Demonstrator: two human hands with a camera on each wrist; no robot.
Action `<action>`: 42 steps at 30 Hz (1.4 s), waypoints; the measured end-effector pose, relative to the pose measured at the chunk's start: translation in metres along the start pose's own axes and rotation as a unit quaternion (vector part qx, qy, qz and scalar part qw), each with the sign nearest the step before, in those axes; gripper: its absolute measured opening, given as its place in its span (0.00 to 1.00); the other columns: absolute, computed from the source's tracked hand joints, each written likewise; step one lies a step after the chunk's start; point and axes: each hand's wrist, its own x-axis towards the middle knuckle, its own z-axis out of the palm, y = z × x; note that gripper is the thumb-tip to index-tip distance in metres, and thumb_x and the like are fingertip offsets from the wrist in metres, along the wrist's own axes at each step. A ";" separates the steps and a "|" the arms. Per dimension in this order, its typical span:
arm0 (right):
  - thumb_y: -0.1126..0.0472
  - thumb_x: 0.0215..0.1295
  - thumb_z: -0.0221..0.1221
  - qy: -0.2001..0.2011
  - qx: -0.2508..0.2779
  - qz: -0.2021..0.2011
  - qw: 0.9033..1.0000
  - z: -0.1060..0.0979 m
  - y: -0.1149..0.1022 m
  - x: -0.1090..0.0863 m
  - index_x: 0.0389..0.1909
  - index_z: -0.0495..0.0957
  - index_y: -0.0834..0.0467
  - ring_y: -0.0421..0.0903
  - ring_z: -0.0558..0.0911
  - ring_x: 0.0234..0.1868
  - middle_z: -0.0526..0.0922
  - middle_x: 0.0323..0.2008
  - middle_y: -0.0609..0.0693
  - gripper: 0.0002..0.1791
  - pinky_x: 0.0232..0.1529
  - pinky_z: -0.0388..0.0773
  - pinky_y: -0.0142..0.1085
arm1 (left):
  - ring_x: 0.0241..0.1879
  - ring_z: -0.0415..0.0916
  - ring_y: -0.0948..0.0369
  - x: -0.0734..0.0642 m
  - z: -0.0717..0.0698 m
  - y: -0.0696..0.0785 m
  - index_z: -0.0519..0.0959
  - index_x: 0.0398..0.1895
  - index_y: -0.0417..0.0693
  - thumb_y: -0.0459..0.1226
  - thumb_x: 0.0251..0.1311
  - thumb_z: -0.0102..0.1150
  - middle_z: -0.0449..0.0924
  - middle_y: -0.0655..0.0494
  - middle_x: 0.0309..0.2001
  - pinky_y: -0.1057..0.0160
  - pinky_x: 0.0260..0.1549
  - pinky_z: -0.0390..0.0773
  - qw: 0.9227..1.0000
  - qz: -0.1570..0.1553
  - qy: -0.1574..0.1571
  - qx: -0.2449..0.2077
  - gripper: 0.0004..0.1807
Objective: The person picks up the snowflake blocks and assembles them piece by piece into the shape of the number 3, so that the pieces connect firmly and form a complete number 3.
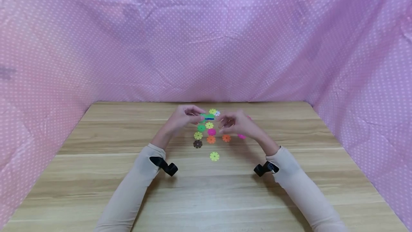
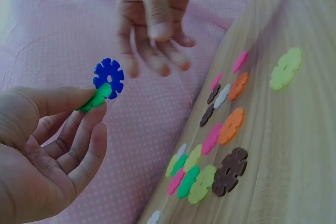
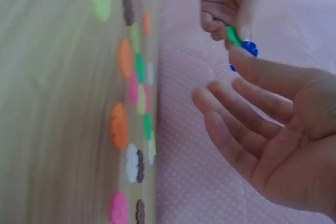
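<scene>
In the left wrist view my left hand (image 2: 47,145) pinches a green notched disc (image 2: 96,99) between thumb and fingers. A blue notched disc (image 2: 116,70) stands at an angle to it and appears slotted into it. The pair is held above the table. My right hand (image 1: 239,122) hovers just to the right, palm toward the discs, fingers loosely bent and holding nothing. In the right wrist view its thumb overlaps the blue disc (image 3: 251,49), but the left wrist view shows a gap between them.
Several loose notched discs lie on the wooden table (image 1: 212,196) beneath and in front of the hands, among them a brown disc (image 1: 197,144), an orange disc (image 1: 226,138) and a nearer yellow disc (image 1: 214,156). A pink dotted cloth (image 1: 206,46) hangs behind the table.
</scene>
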 end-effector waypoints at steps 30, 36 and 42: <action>0.68 0.54 0.74 -0.210 -0.129 -0.034 0.969 0.042 0.014 -0.003 0.43 0.87 0.58 0.38 0.76 0.33 0.81 0.37 0.51 0.14 0.35 0.78 0.27 | 0.40 0.80 0.60 0.001 -0.011 -0.006 0.82 0.52 0.36 0.32 0.64 0.66 0.83 0.57 0.37 0.37 0.60 0.78 0.999 -0.002 0.031 -0.014 0.15; 0.69 0.54 0.73 -0.218 -0.092 -0.016 0.971 0.037 0.014 0.002 0.37 0.82 0.59 0.39 0.75 0.33 0.81 0.34 0.50 0.12 0.36 0.77 0.28 | 0.40 0.80 0.61 0.003 -0.012 -0.007 0.82 0.52 0.37 0.32 0.65 0.66 0.83 0.58 0.37 0.38 0.60 0.78 0.999 -0.005 0.035 -0.013 0.14; 0.69 0.59 0.70 -0.169 -0.073 -0.023 0.983 0.016 0.015 0.011 0.35 0.82 0.60 0.40 0.78 0.35 0.83 0.33 0.50 0.07 0.38 0.80 0.30 | 0.40 0.80 0.62 0.003 -0.013 -0.009 0.82 0.53 0.36 0.32 0.65 0.66 0.83 0.59 0.37 0.39 0.58 0.80 0.999 0.002 0.035 -0.011 0.15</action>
